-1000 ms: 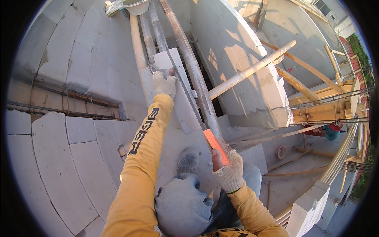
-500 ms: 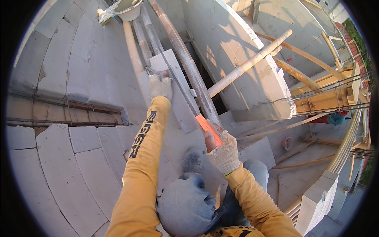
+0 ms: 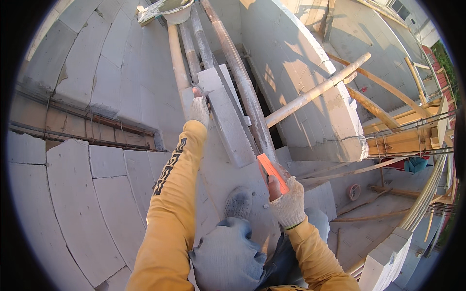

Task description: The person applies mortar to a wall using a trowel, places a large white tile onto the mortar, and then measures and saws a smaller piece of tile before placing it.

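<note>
A long pale block (image 3: 228, 128) lies slanted beside the scaffold poles, its long side face showing. My left hand (image 3: 199, 109), in a knitted glove, is closed at the block's left edge, near its far end. In my gloved right hand (image 3: 288, 203) is the orange handle of a hand saw (image 3: 274, 169). The toothed blade runs away from me along the block's right edge. Beyond the blade a white piece (image 3: 231, 82) shows in part; I cannot tell whether it is joined to the block.
Grey poles (image 3: 238, 72) run away from me past a dark gap. A mortar-smeared tub (image 3: 177, 14) stands at the far end. Pale block walls rise left and right, and a wooden pole (image 3: 318, 89) crosses the right wall. My shoe (image 3: 238, 202) is close below the block.
The block has tilted, so its side face now shows where its broad top did. The saw has come slightly nearer and right in the picture, while the whole view has shifted a little.
</note>
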A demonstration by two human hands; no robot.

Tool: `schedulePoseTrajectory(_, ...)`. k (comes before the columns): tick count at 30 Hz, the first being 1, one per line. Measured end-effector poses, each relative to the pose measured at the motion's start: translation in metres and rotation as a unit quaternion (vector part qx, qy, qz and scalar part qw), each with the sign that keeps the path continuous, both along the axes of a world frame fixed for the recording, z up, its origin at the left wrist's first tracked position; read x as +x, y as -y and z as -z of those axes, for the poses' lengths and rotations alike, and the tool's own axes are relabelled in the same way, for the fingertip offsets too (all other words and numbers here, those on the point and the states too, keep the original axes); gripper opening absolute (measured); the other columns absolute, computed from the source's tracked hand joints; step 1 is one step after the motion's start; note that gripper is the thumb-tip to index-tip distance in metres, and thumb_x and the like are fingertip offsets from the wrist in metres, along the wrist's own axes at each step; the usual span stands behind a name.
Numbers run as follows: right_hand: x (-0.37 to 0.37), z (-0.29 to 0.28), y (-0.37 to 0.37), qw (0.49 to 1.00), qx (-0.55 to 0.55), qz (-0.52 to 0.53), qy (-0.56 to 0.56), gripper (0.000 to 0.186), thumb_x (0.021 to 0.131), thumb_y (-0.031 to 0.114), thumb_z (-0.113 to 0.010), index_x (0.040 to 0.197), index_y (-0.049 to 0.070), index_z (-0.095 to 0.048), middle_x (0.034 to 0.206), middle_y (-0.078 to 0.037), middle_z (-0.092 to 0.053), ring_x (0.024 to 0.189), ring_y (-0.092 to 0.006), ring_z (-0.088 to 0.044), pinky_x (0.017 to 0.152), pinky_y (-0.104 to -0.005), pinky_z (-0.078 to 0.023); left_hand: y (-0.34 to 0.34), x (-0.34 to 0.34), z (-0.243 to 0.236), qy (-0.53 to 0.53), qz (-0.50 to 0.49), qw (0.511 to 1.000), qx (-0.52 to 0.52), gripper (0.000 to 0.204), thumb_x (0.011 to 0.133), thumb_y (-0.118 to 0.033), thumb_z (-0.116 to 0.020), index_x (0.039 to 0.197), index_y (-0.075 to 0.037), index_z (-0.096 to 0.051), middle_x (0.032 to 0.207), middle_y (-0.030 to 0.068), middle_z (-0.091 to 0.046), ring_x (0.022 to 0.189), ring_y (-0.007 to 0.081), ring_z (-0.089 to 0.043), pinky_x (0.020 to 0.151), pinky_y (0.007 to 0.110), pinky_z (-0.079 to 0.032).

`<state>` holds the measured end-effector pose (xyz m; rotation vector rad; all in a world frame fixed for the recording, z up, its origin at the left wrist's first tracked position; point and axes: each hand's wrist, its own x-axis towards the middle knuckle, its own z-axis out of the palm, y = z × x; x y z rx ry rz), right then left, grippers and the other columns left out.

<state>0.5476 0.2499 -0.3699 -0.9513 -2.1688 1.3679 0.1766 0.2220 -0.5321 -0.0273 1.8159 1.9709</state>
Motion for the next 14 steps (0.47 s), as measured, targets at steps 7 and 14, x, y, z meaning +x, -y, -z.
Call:
schedulePoseTrajectory(7,0.005,0.001,-0.003,1.000,-0.010,0.002,0.009,0.035,0.097,0.016,-0.059,0.124,-0.005,-0.065,0.096,-0.023,-0.072,0.086,-0.0334,-0.072,0.079,-0.0385,-0.056,-0.036,0.052,-0.063,-0.244,0.051,0.900,-0.357,0.082,0.093,-0.067,-0.058,0.127,0.007,-0.060,0.127,0.0303,-0.064,0.122,0.0469,-0.059,0.104,0.049,-0.045)
schedulePoseTrajectory(14,0.038,0.010,-0.006,1.000,0.014,-0.015,0.022,0.048,0.094,0.027,-0.067,0.132,-0.003,-0.063,0.114,-0.025,-0.072,0.109,-0.0322,-0.072,0.095,-0.0328,-0.054,-0.040,0.062,-0.080,-0.235,0.045,0.906,-0.349,0.075,0.093,-0.055,-0.066,0.132,0.008,-0.057,0.132,0.0339,-0.060,0.127,0.0466,-0.057,0.107,0.049,-0.043)
